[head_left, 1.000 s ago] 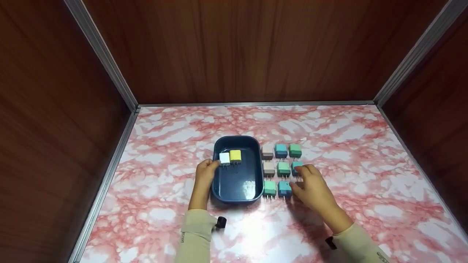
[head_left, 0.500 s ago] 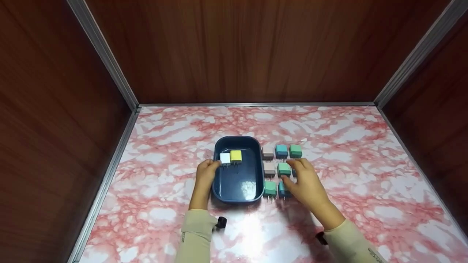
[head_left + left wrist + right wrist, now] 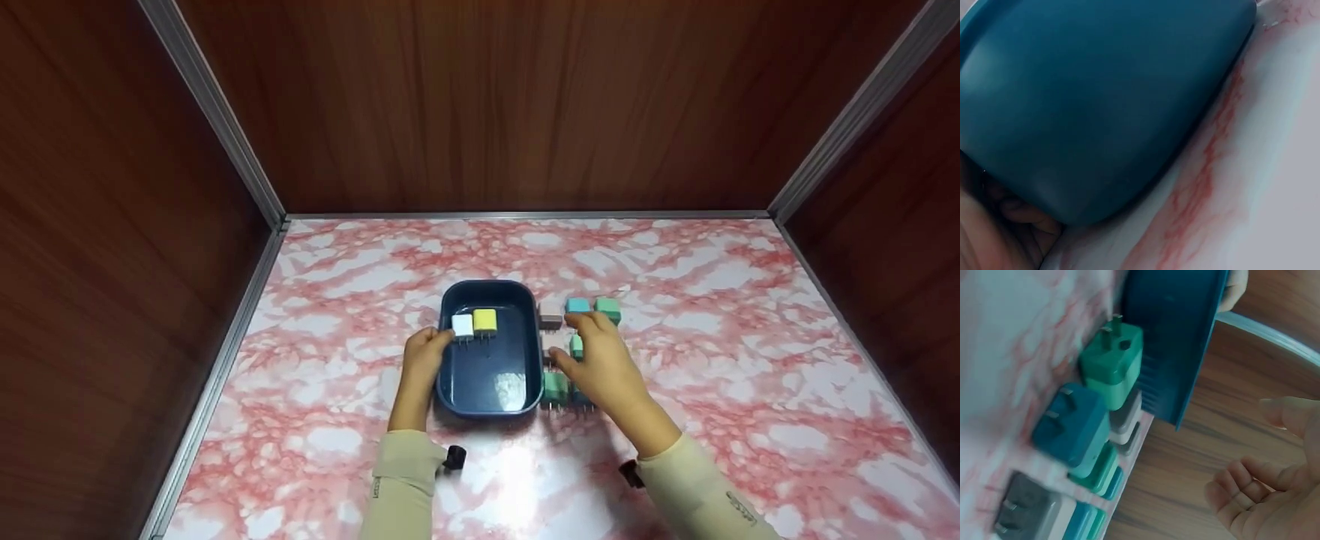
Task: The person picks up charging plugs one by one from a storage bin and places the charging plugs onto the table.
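Note:
My left hand [image 3: 424,356] grips the left rim of a dark blue plastic bin [image 3: 489,412], its thumb over the edge; in the left wrist view its curled fingers [image 3: 1033,219] lie against the outer wall. Inside the bin sit a white charger plug [image 3: 463,325] and a yellow charger plug [image 3: 485,320], side by side. My right hand [image 3: 607,367] hovers over rows of charger plugs right of the bin, thumb and fingers apart. Nothing is between them in the right wrist view. Under it are a green plug [image 3: 1112,363], a blue plug [image 3: 1069,430] and a grey plug [image 3: 1024,506].
Beige plugs [image 3: 550,315] stand close along the bin's right wall. At the back of the rows are a light blue plug [image 3: 577,304] and a green plug [image 3: 608,308]. Wood-look panels [image 3: 517,105] with metal edging enclose the red-and-white marbled table [image 3: 360,285] on three sides.
My right hand has moved left and slightly away from me over the plugs, toward the bin, with its fingers apart. My left hand and the bin have stayed in place.

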The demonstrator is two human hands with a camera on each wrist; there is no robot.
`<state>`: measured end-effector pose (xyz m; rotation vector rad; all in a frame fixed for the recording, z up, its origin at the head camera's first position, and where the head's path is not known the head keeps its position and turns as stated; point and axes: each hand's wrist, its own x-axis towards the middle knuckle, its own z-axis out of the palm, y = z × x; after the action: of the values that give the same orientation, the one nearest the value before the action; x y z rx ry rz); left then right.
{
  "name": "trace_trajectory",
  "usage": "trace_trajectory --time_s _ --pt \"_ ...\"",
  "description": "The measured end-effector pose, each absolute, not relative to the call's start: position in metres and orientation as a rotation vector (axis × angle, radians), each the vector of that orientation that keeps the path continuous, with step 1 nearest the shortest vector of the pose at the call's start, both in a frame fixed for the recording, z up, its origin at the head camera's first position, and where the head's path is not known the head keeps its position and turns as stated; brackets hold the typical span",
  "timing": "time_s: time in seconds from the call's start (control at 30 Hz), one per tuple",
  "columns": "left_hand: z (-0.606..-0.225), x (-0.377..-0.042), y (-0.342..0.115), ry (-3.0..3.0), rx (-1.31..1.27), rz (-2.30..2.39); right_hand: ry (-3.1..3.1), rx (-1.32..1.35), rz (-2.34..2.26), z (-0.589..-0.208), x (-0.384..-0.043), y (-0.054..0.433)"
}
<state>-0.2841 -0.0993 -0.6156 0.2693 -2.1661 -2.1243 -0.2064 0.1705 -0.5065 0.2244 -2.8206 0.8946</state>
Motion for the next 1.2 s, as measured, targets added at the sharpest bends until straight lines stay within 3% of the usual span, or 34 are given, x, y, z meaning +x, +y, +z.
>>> trace_trajectory --time_s 1.2 --pt "-0.615 -0.282 -0.099 -2.168 0.262 -2.123 -2.876 0.152 0.895 -0.508 -0.237 0.086"
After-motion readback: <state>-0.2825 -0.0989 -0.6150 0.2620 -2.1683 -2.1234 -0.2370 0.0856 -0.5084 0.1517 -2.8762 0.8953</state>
